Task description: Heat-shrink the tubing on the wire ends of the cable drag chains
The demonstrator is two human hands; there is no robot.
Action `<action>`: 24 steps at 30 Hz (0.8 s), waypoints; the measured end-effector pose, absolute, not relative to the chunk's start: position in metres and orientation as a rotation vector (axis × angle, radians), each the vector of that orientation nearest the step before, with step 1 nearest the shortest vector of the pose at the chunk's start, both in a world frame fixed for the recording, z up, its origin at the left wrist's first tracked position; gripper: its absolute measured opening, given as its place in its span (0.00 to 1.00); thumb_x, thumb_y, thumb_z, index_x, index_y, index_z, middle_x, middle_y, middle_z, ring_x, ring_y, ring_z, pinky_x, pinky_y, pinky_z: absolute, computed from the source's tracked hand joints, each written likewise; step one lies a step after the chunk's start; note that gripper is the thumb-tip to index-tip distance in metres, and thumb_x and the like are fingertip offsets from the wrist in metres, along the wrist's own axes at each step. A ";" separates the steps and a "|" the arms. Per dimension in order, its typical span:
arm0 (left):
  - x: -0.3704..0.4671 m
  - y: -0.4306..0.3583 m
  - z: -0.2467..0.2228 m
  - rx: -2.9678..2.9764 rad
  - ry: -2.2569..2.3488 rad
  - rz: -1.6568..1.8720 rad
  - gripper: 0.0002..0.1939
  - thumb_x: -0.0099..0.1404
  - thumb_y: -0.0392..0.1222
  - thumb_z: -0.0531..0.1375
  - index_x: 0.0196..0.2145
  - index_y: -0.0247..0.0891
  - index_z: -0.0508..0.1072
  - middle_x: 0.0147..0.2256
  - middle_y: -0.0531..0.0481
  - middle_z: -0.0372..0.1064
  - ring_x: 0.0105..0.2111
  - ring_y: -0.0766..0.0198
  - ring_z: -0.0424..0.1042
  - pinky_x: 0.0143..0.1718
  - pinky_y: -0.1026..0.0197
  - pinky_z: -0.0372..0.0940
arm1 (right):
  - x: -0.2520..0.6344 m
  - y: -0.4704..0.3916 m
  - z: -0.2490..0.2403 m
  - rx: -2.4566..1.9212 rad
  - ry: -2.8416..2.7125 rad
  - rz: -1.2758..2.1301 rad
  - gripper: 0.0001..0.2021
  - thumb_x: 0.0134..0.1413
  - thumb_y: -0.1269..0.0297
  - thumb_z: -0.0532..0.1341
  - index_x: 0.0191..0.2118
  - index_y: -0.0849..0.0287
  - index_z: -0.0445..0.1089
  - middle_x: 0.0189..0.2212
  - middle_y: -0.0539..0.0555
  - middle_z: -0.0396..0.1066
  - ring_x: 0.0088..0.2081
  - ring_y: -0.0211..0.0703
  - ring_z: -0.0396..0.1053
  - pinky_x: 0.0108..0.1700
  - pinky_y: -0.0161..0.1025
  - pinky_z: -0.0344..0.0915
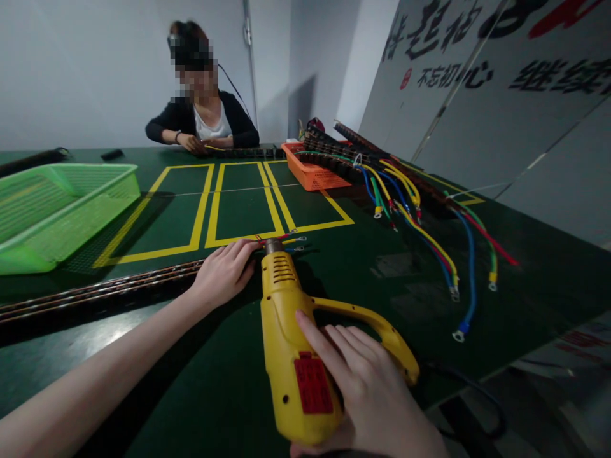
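Observation:
My right hand (367, 375) is wrapped round the rear body of a yellow heat gun (281, 305), its index finger stretched along the side. The gun's looped handle (372, 315) sticks out to the right, and its metal nozzle (273, 245) points away from me. Left of the nozzle, my left hand (226, 273) is closed on a bundle of wires. Their ends, with red, yellow and blue wires (286, 242) and ring terminals, come out beyond the nozzle. From under my left hand a long dark cable chain (105, 292) runs to the left. The fingertips are partly hidden.
A green basket (95, 203) stands at the left. An orange basket (315, 175) at the back right bears cable chains, with several coloured wires (405, 203) spilling onto the green table (191, 407). A co-worker (205, 114) sits across, hands on a dark strip. Yellow tape (157, 256) marks rectangles.

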State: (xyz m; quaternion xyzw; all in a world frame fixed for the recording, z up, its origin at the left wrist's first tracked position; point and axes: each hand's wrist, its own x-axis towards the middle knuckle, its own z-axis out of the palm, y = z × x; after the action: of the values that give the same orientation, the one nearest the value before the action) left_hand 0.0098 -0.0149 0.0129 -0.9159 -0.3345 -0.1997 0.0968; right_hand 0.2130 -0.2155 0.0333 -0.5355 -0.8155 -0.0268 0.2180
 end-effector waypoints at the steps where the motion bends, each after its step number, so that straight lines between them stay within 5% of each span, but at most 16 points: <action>1: 0.010 -0.015 0.013 -2.709 -0.994 -0.583 0.16 0.70 0.41 0.47 0.54 0.37 0.60 0.50 0.43 0.66 0.48 0.55 0.69 0.46 0.54 0.67 | 0.215 -0.216 0.034 -1.481 -2.254 -0.071 0.56 0.40 0.25 0.53 0.67 0.63 0.46 0.39 0.59 0.74 0.38 0.52 0.73 0.42 0.46 0.68; 14: 0.010 -0.014 0.012 -2.724 -0.990 -0.639 0.17 0.69 0.42 0.47 0.53 0.37 0.62 0.49 0.41 0.67 0.46 0.54 0.71 0.45 0.52 0.68 | 0.245 -0.214 0.041 -1.665 -2.213 0.034 0.63 0.30 0.31 0.66 0.67 0.64 0.43 0.47 0.63 0.71 0.45 0.56 0.71 0.47 0.50 0.68; 24: 0.013 -0.015 0.012 -2.692 -0.997 -0.598 0.16 0.69 0.41 0.47 0.52 0.36 0.62 0.49 0.43 0.67 0.47 0.54 0.70 0.45 0.54 0.67 | 0.246 -0.217 0.037 -1.660 -2.230 -0.034 0.60 0.35 0.30 0.63 0.67 0.66 0.42 0.48 0.66 0.70 0.46 0.58 0.71 0.47 0.52 0.68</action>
State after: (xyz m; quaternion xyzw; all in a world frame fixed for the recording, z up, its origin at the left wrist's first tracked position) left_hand 0.0131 -0.0146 0.0122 -0.9130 -0.3383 -0.2027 0.1043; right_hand 0.2462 -0.2167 0.0365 -0.5874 -0.7890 -0.0119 0.1797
